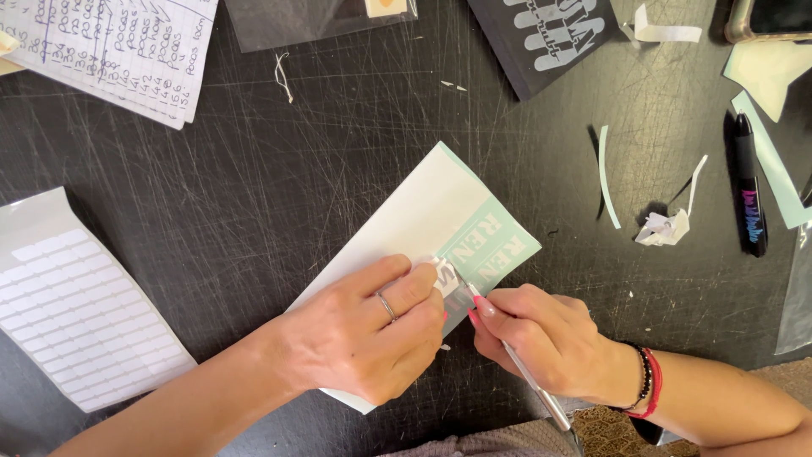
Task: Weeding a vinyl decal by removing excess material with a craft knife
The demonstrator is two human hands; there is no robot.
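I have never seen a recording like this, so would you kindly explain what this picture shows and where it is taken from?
There is no machine here: a person works with two bare hands, filmed by one camera worn on the head, looking down at a scratched black table. The left hand presses down a white sheet with a mint vinyl patch. The right hand grips a slim metal tool like a pen, its tip at the cut letters. Around lie a white label sheet, handwritten notes, a black marker, a black card and trimmed scraps.

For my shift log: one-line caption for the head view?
Left hand pins a vinyl sheet while right hand picks at it with a thin tool.
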